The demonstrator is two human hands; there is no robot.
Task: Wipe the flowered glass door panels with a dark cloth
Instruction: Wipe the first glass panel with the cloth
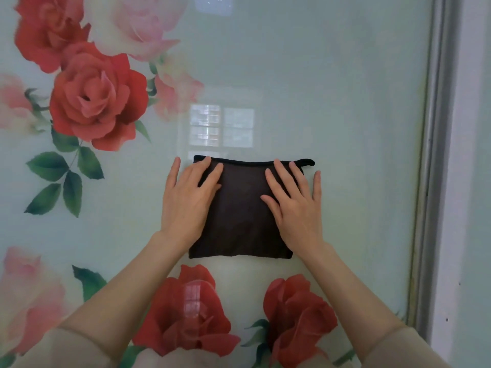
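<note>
The flowered glass door panel (332, 75) filled nearly the whole view, pale green and glossy, with a window reflection (221, 126) showing at its middle. A metal frame (430, 155) ran along the panel's right side, and a light wall (473, 181) stood beyond it. A large red rose (98, 99) with green leaves was printed at the far left. Two more red roses (186, 314) lay near, between the person's forearms.

The dark cloth (241, 208) lay flat against the glass at the centre, just nearer than the reflection and just beyond the near roses. It was folded into a rectangle a little wider than deep, so its long axis ran left to right. Its hemmed edge faced away from the person, and a small tab (308, 162) at the far right corner pointed right.

The left hand (190, 200) pressed flat on the cloth's left part, fingers straight and spread, gripping nothing. Its outermost finger lay on bare glass. The right hand (296, 208) pressed the right part the same way, spread and unclenched, with its outermost finger past the cloth's right edge. Both sets of fingers pointed away from the person.
</note>
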